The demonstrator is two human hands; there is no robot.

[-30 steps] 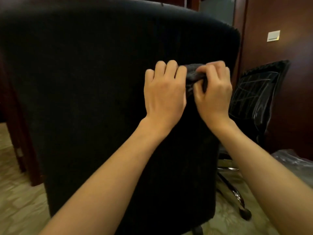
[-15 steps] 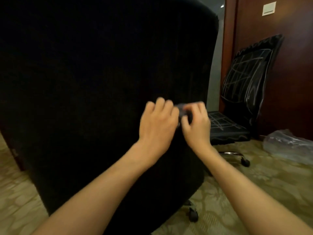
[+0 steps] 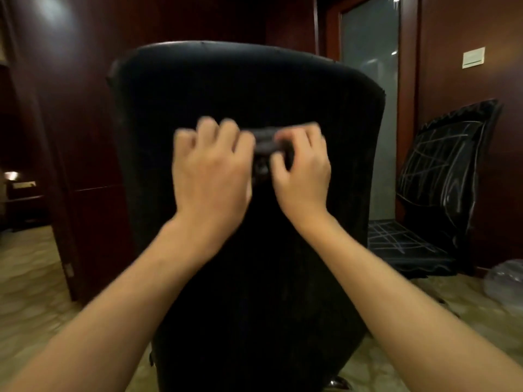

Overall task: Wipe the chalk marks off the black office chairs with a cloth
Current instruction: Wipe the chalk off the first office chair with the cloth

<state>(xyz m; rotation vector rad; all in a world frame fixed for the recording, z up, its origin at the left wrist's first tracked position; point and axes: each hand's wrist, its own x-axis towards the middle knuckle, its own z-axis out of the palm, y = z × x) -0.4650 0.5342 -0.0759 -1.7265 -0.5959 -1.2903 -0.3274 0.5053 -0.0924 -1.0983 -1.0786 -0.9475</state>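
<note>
Soft, light cloth [image 3: 267, 142] bunched between both hands' curled fingers [image 3: 285, 137], pinched against chair back [image 3: 226, 86]; best gripped by folded middle, probably.

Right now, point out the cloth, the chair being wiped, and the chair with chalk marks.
cloth [image 3: 266, 142]: head view, dark bunched middle between both hands.
near black chair [image 3: 226, 89]: head view, upper backrest.
chalk-marked chair [image 3: 441, 162]: head view, scribbled backrest, far right.

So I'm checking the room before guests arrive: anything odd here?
Yes: the black office chair against the right wall is scribbled with white chalk lines on backrest and seat, and crumpled clear plastic lies on the carpet beside it.
</note>
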